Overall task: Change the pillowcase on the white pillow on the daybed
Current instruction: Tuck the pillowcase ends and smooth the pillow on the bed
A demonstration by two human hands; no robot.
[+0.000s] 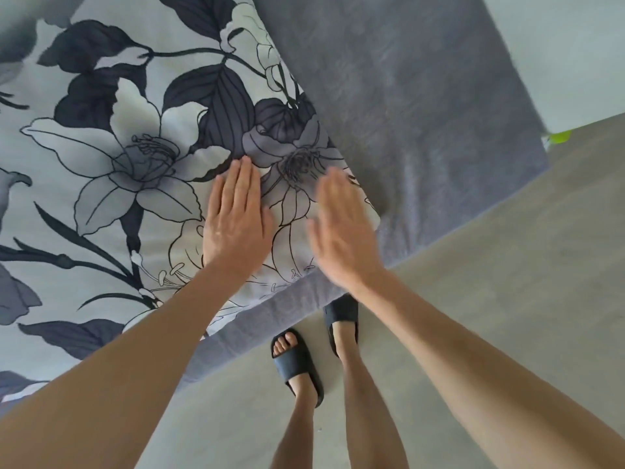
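A pillow in a pale case printed with large dark grey and navy flowers (135,137) lies on the daybed's grey cover (422,113), filling the left of the view. My left hand (236,218) rests flat on the pillow near its right corner, fingers together and straight. My right hand (341,228) is flat too, blurred, just over the pillow's right edge; I cannot tell whether it touches the fabric. Neither hand holds anything.
The daybed's edge (297,299) runs diagonally from lower left to upper right. Below it is grey floor (507,282), where my feet stand in dark slides (297,363). A small green object (559,136) sits by the wall at the right.
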